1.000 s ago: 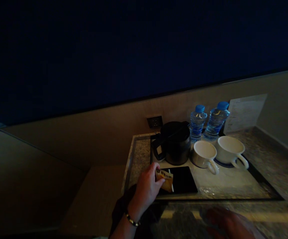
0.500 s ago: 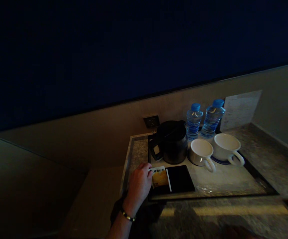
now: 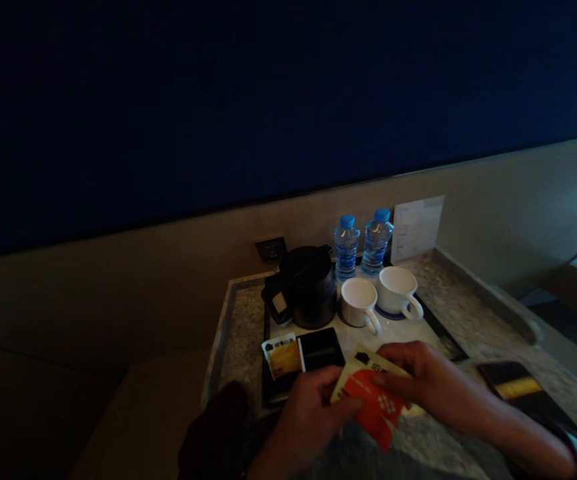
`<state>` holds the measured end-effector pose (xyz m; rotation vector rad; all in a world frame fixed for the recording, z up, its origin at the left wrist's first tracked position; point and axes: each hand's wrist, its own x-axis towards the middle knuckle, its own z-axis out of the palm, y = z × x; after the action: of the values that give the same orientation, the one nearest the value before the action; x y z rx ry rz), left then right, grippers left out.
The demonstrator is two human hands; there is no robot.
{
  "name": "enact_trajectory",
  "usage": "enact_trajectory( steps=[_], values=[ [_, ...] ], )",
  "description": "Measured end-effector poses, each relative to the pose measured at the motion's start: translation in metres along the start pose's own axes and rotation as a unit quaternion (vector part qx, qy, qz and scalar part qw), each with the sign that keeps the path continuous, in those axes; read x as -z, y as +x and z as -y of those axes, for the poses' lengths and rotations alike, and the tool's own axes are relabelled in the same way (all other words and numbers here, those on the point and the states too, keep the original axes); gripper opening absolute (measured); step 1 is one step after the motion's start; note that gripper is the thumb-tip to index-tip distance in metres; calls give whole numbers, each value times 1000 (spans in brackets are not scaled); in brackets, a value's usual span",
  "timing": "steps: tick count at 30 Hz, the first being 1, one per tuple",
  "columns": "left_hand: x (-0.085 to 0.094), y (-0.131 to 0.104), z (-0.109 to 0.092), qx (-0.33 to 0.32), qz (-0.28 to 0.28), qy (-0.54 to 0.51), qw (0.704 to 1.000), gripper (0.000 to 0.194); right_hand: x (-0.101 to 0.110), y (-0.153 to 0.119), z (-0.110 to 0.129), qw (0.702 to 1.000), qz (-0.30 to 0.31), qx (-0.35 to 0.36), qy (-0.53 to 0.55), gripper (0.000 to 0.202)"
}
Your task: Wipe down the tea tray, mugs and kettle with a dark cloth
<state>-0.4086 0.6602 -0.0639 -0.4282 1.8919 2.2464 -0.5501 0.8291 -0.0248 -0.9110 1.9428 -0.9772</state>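
Held between left hand [image 3: 313,417] and right hand [image 3: 421,383], fingers of both closed on its edges: a red-and-cream sachet [image 3: 374,400], just above the near rim of the tray [image 3: 438,327] on the table [image 3: 238,333]. Lying on the tray's left: a yellow sachet [image 3: 282,357] beside a black box [image 3: 320,348]. Standing behind: a black kettle [image 3: 306,287], two white cups [image 3: 358,300] and two water bottles [image 3: 346,245].

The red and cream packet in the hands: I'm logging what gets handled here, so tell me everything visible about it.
The red and cream packet is flat and looks like thin foil or paper, its lower part orange-red with a small white pattern, its upper part cream with dark print too dim to read. It is tilted, held just above the front edge of the tray, pinched between the left hand and the right hand.
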Motion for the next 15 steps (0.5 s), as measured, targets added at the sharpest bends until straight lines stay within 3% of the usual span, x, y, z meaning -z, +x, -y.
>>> enact_trajectory(
  steps=[2, 5, 7, 9, 11, 15],
  values=[
    [3, 3, -3, -32, -28, -7, 999, 59, 1, 14, 8, 1000, -19, 11, 7, 43],
    [18, 4, -11, -34, -93, 67, 993, 53, -1, 33, 6, 998, -35, 45, -24, 44],
    [27, 6, -16, -36, -154, 122, 980, 54, -4, 45, 6, 993, -41, 78, -75, 35],
    [35, 12, -18, -50, -194, 175, 964, 38, -9, 58, 8, 983, -54, 127, -119, 22],
    [41, 20, -14, -68, -217, 233, 946, 23, -16, 72, 10, 971, -79, 173, -147, 15],
    [48, 33, 4, -85, -299, 280, 908, 22, -28, 97, 4, 960, -135, 180, -165, 20]
  ],
)
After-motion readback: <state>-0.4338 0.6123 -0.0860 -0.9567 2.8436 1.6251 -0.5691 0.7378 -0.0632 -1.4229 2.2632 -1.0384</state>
